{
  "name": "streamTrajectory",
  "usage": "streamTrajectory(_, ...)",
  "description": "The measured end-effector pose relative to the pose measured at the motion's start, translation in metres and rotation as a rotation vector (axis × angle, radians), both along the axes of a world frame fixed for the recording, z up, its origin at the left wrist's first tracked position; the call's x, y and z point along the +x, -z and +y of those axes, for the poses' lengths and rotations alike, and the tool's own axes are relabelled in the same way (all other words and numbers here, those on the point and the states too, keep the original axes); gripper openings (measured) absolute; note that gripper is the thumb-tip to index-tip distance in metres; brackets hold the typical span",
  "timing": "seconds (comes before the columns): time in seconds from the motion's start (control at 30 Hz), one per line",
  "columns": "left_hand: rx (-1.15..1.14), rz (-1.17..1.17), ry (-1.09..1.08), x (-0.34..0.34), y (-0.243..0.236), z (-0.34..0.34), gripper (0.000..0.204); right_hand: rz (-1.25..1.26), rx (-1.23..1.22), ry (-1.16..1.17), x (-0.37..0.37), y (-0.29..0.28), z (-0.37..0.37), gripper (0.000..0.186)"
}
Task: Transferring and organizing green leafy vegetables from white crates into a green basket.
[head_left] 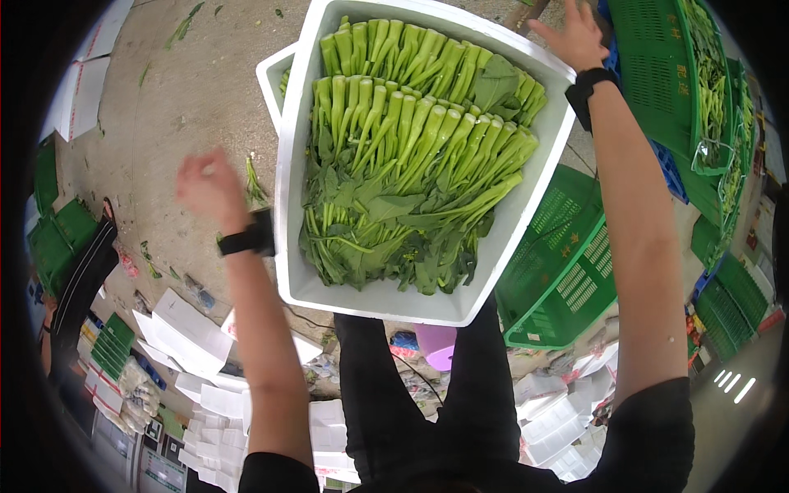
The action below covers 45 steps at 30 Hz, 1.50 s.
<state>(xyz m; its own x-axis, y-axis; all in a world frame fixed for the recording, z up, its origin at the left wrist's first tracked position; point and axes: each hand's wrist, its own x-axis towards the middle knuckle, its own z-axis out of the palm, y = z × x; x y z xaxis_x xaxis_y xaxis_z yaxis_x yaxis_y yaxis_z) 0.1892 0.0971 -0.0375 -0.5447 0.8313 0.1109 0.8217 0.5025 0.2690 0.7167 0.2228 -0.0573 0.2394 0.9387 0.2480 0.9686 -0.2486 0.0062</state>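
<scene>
A white foam box (290, 238) sits before my legs, packed with rows of leafy greens (427, 131) on thick pale-green stalks. Their cut ends point away from me and the leaves lie toward me. Beyond the box's left wall, my left hand (212, 187) hangs over the floor, its fingers smeared by motion and apart from the box. At the box's far right corner is my right hand (575, 37), fingers spread and holding nothing. Whether it touches the rim I cannot tell. Both wrists wear black bands.
Under the box's left side shows another white foam box (265, 82). A green plastic crate (567, 304) stands at the right, and more green crates (653, 74) with greens lie beyond. A purple stool (436, 343) is between my legs. Leaf scraps (253, 182) litter the concrete floor.
</scene>
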Motion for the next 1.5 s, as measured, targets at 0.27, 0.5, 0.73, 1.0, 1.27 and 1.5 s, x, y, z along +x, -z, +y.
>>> streamTrajectory(0.27,-0.038,0.053,0.424,0.007,-0.021,-0.056,0.032,0.343,0.105,-0.220,-0.006,-0.038,-0.101,0.057)
streamTrajectory(0.5,0.054,-0.449,0.729,0.210,-0.033,-0.069,0.027,0.497,-0.345,-0.531,-0.103,-0.049,-0.150,0.032)
streamTrajectory(0.73,0.012,-0.464,0.652,0.244,-0.008,-0.059,0.029,0.501,-0.500,-0.465,-0.107,-0.050,-0.132,0.022)
streamTrajectory(1.0,-0.017,-0.448,0.675,0.242,-0.005,-0.054,0.025,0.341,-0.686,-0.463,-0.106,-0.038,-0.112,0.014)
streamTrajectory(1.27,0.041,-0.259,0.801,0.242,0.002,-0.047,0.016,0.663,0.016,0.099,0.039,-0.033,-0.090,0.035)
streamTrajectory(1.5,0.195,-0.351,0.257,0.116,-0.004,-0.043,0.020,0.301,0.146,-0.131,0.012,-0.040,-0.163,0.049)
